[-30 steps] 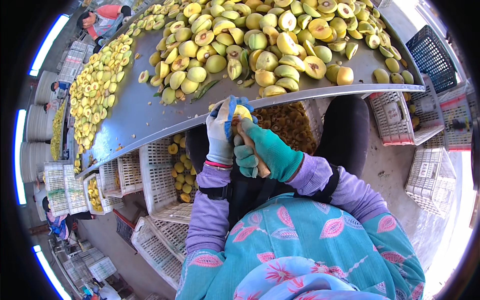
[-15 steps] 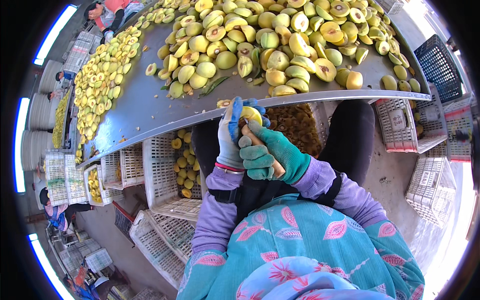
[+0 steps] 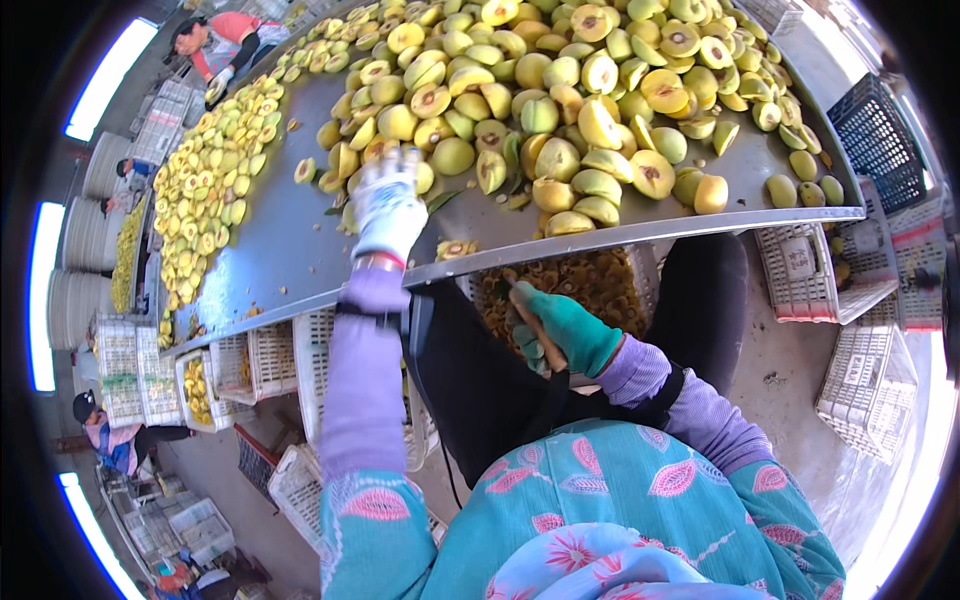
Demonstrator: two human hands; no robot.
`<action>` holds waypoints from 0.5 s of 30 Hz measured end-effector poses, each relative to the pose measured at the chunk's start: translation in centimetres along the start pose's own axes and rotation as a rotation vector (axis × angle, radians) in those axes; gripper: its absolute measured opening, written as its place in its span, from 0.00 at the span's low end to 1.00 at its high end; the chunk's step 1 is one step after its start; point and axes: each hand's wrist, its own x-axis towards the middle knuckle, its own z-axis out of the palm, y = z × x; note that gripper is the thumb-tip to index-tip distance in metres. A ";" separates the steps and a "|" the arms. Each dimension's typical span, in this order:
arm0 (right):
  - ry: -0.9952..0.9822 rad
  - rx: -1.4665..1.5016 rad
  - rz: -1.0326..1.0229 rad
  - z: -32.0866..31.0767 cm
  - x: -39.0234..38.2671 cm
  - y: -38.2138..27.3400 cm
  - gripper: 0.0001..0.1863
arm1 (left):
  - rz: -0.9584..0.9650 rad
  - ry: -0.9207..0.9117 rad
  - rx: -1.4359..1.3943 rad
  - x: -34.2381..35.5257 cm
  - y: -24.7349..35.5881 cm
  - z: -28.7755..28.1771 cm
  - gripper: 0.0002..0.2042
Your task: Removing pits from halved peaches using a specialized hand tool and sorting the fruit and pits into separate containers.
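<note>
My left hand point(image 3: 388, 212), in a white and blue glove, stretches over the metal table point(image 3: 290, 220) with its fingers extended at the near left edge of a pile of halved yellow-green stone fruit point(image 3: 480, 110). The fingertips reach among the halves; no fruit shows in the hand. In a green glove, my right hand point(image 3: 572, 322) is closed round the wooden handle point(image 3: 540, 332) of a small tool, whose working end is hard to make out. It hovers above a crate of brown pits point(image 3: 600, 285). One fruit piece point(image 3: 457, 248) lies at the table's front edge.
The table's raised metal lip point(image 3: 660, 233) runs between my body and the fruit. White plastic crates point(image 3: 313, 370) stand below on the left, more crates point(image 3: 795, 272) on the right. A dark crate point(image 3: 875, 125) sits far right. A co-worker point(image 3: 225, 50) works at the far left.
My left hand has left the fruit it held by the tool and moved forward and left to the pile. My right hand has lowered slightly with the tool. A fruit piece now shows at the edge.
</note>
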 end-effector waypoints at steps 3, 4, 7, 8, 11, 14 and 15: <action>-0.133 -0.031 -0.124 0.6 -1.7 -1.4 0.19 | 0.083 -0.342 0.051 3.3 -1.0 2.2 0.19; -0.122 -0.035 -0.119 -0.6 -1.6 -1.4 0.18 | -0.055 -0.249 -0.187 3.2 -0.7 1.3 0.20; 0.052 0.071 -0.172 -1.2 -1.4 -0.8 0.22 | -0.575 -0.195 -1.553 0.3 -0.3 -1.3 0.16; 0.008 -0.051 -0.348 0.1 -2.0 -1.1 0.20 | -0.588 -0.196 -1.675 -1.3 0.8 -2.9 0.17; 0.353 -0.672 -1.146 1.9 0.0 -1.9 0.17 | -0.463 -0.238 -1.789 -5.2 4.2 -5.6 0.19; 0.401 -0.831 -1.125 3.5 0.0 -2.4 0.14 | -0.201 0.099 -1.348 -7.4 6.5 -5.5 0.19; 0.423 -0.966 -1.099 3.7 0.0 -2.3 0.15 | -0.197 0.098 -1.353 -7.7 6.9 -5.5 0.19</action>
